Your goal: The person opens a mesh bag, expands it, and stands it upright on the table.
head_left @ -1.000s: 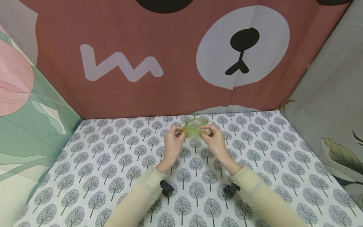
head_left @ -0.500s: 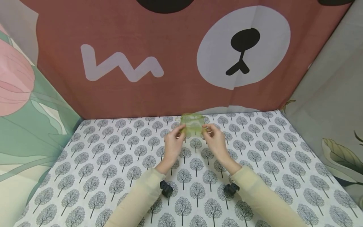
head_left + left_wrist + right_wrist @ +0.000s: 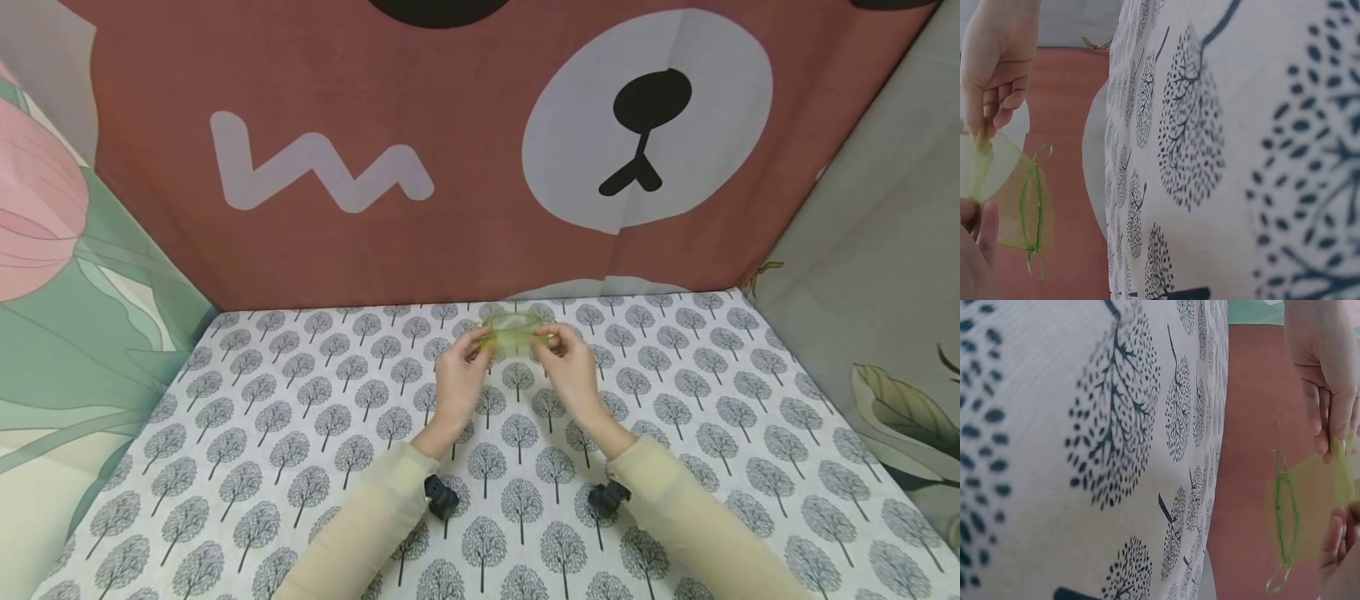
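Left hand (image 3: 461,379): we see thumb and fingers pinching one side of the sheer green pouch (image 3: 513,337).
Right hand (image 3: 568,375): pinching the opposite side likewise.
Pouch: held between both hands, lifted off the tree-print cloth (image 3: 255,435); blurred from above, so we can't vouch for its folds.
Green cord (image 3: 1038,219): along one edge, looped at both ends.

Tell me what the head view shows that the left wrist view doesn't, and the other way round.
Only the head view: the pale yellow sleeves, the black devices at the wrists, the white zigzag and the pink flower.

Only the left wrist view: the green cord clearly, with a loop at each end; the head view is too blurred there.

Both: left hand and right hand pinching sheer green fabric, the tree-print cloth and red backdrop.
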`<state>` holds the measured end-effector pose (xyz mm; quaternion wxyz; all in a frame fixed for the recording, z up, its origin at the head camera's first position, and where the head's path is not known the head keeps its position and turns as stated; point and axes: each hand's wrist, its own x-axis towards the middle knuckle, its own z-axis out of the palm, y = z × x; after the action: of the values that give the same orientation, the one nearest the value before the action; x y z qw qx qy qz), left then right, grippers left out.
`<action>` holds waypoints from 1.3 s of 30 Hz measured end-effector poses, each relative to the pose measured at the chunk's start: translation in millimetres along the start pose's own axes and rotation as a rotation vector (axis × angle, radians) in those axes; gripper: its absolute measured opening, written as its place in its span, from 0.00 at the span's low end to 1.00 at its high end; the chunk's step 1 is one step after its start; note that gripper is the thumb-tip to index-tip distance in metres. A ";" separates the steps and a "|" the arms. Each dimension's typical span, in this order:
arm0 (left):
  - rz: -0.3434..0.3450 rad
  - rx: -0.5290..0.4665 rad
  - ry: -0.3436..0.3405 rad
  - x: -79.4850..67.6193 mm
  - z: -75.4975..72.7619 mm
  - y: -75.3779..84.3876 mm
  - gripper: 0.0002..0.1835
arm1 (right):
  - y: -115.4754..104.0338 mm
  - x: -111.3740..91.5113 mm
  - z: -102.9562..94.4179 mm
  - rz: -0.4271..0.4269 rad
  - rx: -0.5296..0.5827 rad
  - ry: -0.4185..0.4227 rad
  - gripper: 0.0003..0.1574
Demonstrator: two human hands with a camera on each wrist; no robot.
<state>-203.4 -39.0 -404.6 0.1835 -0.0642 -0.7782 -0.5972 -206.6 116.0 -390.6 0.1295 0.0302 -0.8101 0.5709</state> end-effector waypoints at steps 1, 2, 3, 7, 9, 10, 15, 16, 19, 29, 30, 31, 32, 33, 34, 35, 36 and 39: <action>-0.005 -0.002 0.007 -0.1 0.2 0.2 0.15 | -0.6 -0.4 0.3 -0.012 0.002 0.011 0.12; -0.007 -0.001 0.013 0.0 0.4 0.3 0.14 | -1.0 -0.6 0.7 -0.026 0.001 0.024 0.12; -0.008 0.003 0.018 -0.2 0.5 0.7 0.14 | -1.5 -0.7 0.9 -0.035 0.003 0.035 0.13; 0.018 0.028 0.043 0.1 1.3 0.4 0.14 | -1.9 -0.1 1.8 -0.078 -0.026 0.085 0.15; 0.034 0.028 0.050 0.0 1.5 1.3 0.15 | -1.9 0.5 2.3 -0.089 -0.044 0.101 0.15; 0.040 0.023 0.052 0.2 1.8 1.5 0.16 | -1.8 0.9 2.5 -0.094 -0.054 0.104 0.15; 0.037 -0.013 0.046 -0.4 3.1 4.5 0.19 | -1.6 1.3 3.0 -0.090 -0.029 0.081 0.16; 0.022 -0.027 0.035 -0.8 3.7 4.8 0.20 | -1.3 1.4 3.0 -0.092 -0.021 0.079 0.17; -0.023 -0.071 -0.004 -2.8 5.2 6.5 0.23 | -0.4 1.2 3.0 -0.106 -0.018 0.092 0.17; -0.057 -0.132 0.003 -5.3 5.4 17.5 0.22 | -3.0 1.0 4.1 -0.150 0.003 0.161 0.15; -0.050 -0.130 0.011 -4.5 6.2 13.9 0.21 | -3.2 1.0 4.2 -0.158 -0.003 0.166 0.14; -0.054 -0.125 0.018 -4.4 6.0 14.7 0.22 | -3.6 0.9 4.2 -0.171 -0.010 0.168 0.14; -0.057 -0.122 0.025 -4.4 5.8 15.1 0.22 | -4.1 0.6 4.4 -0.185 -0.020 0.172 0.14; -0.057 -0.117 0.031 -4.5 5.5 15.6 0.22 | -4.8 0.4 4.5 -0.198 -0.029 0.176 0.13; -0.052 -0.119 0.035 -4.5 5.4 16.1 0.22 | -5.4 0.2 4.8 -0.208 -0.037 0.179 0.13; -0.044 -0.121 0.037 -4.4 5.3 16.4 0.22 | -5.7 -0.1 5.1 -0.214 -0.047 0.181 0.13; -0.035 -0.123 0.039 -4.3 5.4 16.6 0.22 | -5.9 -0.3 5.5 -0.218 -0.059 0.182 0.13; 0.004 -0.127 0.047 -4.1 5.7 15.2 0.21 | -5.3 -0.9 6.6 -0.210 -0.071 0.173 0.14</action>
<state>-195.9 -28.8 -393.6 0.1985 -0.0634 -0.7340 -0.6464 -205.9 107.9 -388.1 0.2586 0.0609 -0.8080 0.5259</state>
